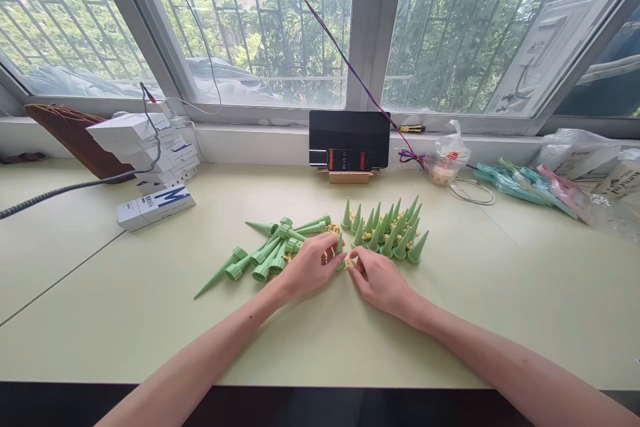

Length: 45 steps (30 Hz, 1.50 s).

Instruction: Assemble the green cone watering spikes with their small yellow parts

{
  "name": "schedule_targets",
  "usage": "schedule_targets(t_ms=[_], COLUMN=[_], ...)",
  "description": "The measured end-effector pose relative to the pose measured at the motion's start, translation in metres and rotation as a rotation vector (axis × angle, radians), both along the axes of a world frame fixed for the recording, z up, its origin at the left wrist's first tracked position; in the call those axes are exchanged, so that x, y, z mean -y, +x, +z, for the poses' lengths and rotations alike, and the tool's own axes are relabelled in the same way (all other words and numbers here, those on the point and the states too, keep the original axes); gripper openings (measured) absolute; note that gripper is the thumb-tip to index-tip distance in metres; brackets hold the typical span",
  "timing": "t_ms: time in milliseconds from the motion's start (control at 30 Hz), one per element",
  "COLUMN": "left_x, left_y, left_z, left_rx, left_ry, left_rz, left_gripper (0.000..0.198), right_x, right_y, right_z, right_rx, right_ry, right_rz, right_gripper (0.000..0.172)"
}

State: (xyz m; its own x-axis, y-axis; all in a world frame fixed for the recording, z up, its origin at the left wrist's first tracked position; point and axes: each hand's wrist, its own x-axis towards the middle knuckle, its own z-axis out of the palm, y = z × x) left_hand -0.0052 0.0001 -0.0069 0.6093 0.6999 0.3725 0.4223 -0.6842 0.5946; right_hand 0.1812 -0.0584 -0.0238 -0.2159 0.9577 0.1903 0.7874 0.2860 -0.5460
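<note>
My left hand (313, 263) is closed around a green cone (340, 245) that stands point up near the middle of the table. Just right of it, my right hand (377, 277) pinches a small yellow piece (349, 263) against the cone's lower side. Behind my right hand, several green cones (417, 250) stand upright in rows, with small yellow pieces between them. Left of my left hand lies a loose pile of green spikes (265, 257) with ribbed caps, pointing various ways. More yellow pieces (334, 229) show behind my left fingers, partly hidden by them.
White boxes (157, 207) are stacked at the back left beside a brown case (80, 140). A phone (349, 160) leans on a black tablet (350, 130) at the back. A bagged cup (445, 160) and teal and pink bundles (520, 183) lie at the back right.
</note>
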Motion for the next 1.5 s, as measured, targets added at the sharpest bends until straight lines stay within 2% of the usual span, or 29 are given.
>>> schedule_targets(t_ms=[467, 700, 833, 1067, 1300, 1500], left_x=[0.001, 0.002, 0.002, 0.0, 0.001, 0.006], left_y=[0.001, 0.001, 0.002, 0.001, 0.003, 0.004], left_z=[0.002, 0.002, 0.006, 0.009, 0.011, 0.016], left_rx=[0.027, 0.045, 0.115, 0.291, 0.332, 0.316], left_ry=[-0.026, -0.08, -0.192, -0.508, -0.544, -0.563], left_rz=[0.002, 0.057, 0.078, 0.11, 0.097, 0.088], left_gripper=[0.012, 0.013, 0.018, 0.029, 0.031, 0.031], right_x=[0.002, 0.002, 0.002, 0.004, 0.006, 0.006], right_y=[-0.001, -0.001, -0.003, -0.004, -0.005, -0.005], right_z=[0.002, 0.001, 0.0, 0.003, 0.007, 0.005], right_rx=[-0.028, -0.137, -0.239, -0.366, -0.474, -0.529], right_ry=[0.032, 0.038, 0.054, 0.124, 0.177, 0.145], right_rz=[-0.005, 0.008, 0.002, -0.005, -0.055, -0.06], right_gripper=[0.004, 0.004, 0.006, 0.01, 0.013, 0.014])
